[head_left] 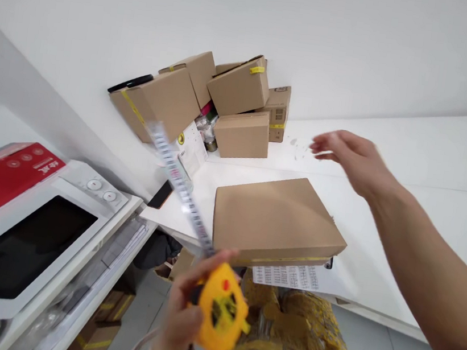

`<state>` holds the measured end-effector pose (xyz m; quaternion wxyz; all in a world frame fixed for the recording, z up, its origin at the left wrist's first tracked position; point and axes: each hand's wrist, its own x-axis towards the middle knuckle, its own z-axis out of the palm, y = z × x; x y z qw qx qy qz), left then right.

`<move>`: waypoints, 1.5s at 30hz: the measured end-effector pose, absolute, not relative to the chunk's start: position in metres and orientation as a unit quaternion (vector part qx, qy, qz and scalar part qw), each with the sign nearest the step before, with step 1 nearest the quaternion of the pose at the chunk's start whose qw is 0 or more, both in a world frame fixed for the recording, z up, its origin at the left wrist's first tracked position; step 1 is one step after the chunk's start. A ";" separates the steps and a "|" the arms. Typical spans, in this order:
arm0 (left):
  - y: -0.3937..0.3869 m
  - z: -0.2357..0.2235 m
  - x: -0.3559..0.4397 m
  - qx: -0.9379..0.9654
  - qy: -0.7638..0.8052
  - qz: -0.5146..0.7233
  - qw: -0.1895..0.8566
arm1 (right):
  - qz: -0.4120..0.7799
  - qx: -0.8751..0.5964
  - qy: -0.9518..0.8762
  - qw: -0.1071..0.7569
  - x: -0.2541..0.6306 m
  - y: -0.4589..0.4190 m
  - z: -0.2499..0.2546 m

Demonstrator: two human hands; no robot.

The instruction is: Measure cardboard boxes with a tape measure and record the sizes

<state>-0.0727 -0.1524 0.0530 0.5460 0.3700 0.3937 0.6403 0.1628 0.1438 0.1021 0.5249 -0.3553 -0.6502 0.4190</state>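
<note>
My left hand (pixel 185 312) is closed around a yellow tape measure (pixel 221 317). Its metal blade (pixel 184 188) is pulled out and slants up to the left, a little blurred. A flat cardboard box (pixel 275 218) lies on the white table just beyond the tape measure. My right hand (pixel 348 155) is raised over the table, to the right of and behind that box. Its fingers point left, slightly bent and apart, with nothing in them.
Several cardboard boxes (pixel 242 136) are stacked against the wall at the back. A white microwave (pixel 26 245) with a red box (pixel 4 179) on it stands on the left shelf. A dark phone-like slab (pixel 161 194) lies at the table's left edge. A printed sheet (pixel 289 276) sticks out under the flat box.
</note>
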 end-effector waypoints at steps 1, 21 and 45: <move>-0.160 0.049 -0.087 0.350 0.424 0.672 0.497 | 0.394 -0.392 -0.620 0.554 0.180 0.132 0.093; -0.057 0.066 -0.154 0.344 0.408 0.632 0.562 | 0.403 -0.500 -0.644 0.415 0.198 0.072 0.038; -0.046 0.084 -0.050 0.341 0.331 0.440 0.762 | 0.223 -0.455 -0.817 0.276 0.115 0.191 0.086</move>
